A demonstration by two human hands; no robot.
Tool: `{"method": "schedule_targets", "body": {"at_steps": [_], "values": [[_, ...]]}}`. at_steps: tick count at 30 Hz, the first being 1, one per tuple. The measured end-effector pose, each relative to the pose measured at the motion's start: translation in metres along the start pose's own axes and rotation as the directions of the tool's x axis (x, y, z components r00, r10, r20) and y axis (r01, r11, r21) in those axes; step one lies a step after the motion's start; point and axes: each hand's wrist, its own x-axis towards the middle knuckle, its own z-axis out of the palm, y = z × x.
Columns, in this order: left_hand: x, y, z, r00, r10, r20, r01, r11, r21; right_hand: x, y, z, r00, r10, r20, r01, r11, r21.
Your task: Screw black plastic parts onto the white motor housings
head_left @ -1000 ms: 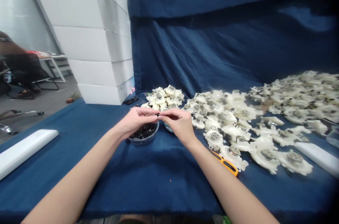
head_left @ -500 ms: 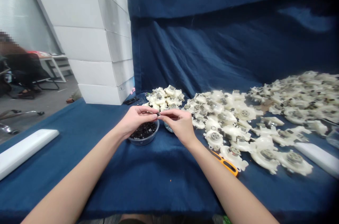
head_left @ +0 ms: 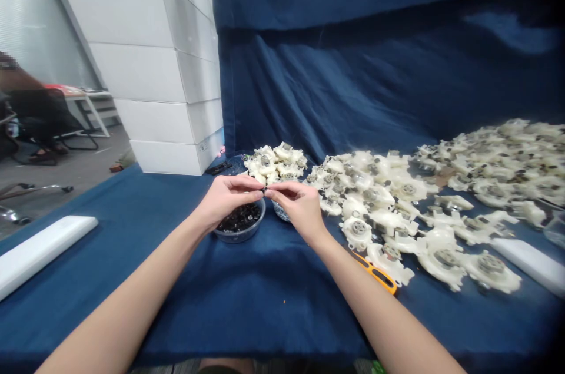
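Note:
My left hand point(head_left: 227, 198) and my right hand point(head_left: 298, 204) meet fingertip to fingertip above two small clear bowls. Both hands are closed in a pinch on a tiny dark part point(head_left: 265, 190) held between them. The bowl under my left hand point(head_left: 241, 227) is full of small black parts. A second bowl point(head_left: 279, 212) is mostly hidden behind my right hand. Cream plastic housings with metal centres point(head_left: 388, 209) lie spread over the blue cloth to the right, and a small pile of them point(head_left: 276, 165) sits just behind the bowls.
An orange utility knife point(head_left: 378, 273) lies by my right forearm. White flat bars lie at the left point(head_left: 39, 249) and right point(head_left: 529, 262) of the blue-covered table point(head_left: 247, 297). Stacked white boxes point(head_left: 154, 62) stand at the back left. A person sits far left.
Both hands stay almost still; the pinching fingers shift slightly around the tiny part.

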Motion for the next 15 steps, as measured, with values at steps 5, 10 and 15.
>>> {"method": "schedule_targets", "body": {"at_steps": [5, 10, 15], "values": [[-0.0010, 0.0018, 0.0005, 1.000, 0.007, -0.011, -0.007, 1.000, 0.013, 0.0006, -0.0005, 0.0000, 1.000, 0.008, 0.000, -0.008, 1.000, -0.007], [-0.0012, 0.0023, 0.0010, 1.000, 0.016, -0.005, -0.016, 1.000, 0.020, 0.0006, -0.0007, 0.0002, 1.000, 0.008, 0.000, -0.008, 1.000, -0.013], [-0.0010, 0.0018, 0.0013, 1.000, 0.004, -0.008, -0.004, 1.000, 0.029, -0.0003, 0.0035, 0.0005, 0.999, 0.030, 0.036, -0.029, 0.999, -0.024]]}}
